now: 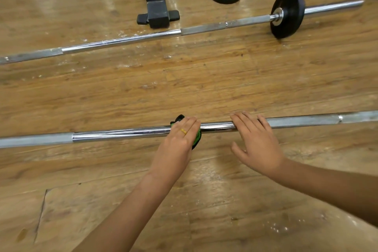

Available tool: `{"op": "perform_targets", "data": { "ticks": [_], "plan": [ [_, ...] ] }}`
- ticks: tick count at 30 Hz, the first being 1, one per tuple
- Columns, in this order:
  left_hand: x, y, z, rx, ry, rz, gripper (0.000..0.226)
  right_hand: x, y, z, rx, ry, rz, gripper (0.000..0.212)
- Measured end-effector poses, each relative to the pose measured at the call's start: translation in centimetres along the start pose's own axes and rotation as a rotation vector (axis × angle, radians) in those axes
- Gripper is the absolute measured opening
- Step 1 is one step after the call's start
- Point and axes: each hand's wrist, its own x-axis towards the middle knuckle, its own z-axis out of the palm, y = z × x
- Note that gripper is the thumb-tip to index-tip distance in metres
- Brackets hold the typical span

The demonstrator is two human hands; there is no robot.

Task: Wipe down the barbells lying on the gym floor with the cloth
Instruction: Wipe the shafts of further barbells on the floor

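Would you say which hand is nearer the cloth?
Left. The left hand presses the cloth onto the bar; the right hand rests on the bar beside it, apart.

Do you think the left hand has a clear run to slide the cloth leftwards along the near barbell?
Probably yes. The left hand presses the green cloth on the near barbell, whose length to the left lies bare. The right hand rests on the bar further right, out of the way.
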Motion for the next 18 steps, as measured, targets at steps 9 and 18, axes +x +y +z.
{"op": "perform_targets", "data": {
  "ticks": [9,18],
  "plan": [
    [-0.2,-0.3,0.4,0.026,0.029,-0.048,0.067,3.3,1.2,-5.7,-0.056,-0.602,-0.174,0.095],
    [0.1,1.3,0.0,0.115,-0.025,-0.089,0.079,1.6,2.2,-4.7,0.007,-0.477,-0.16,0.091]
  ]
}}
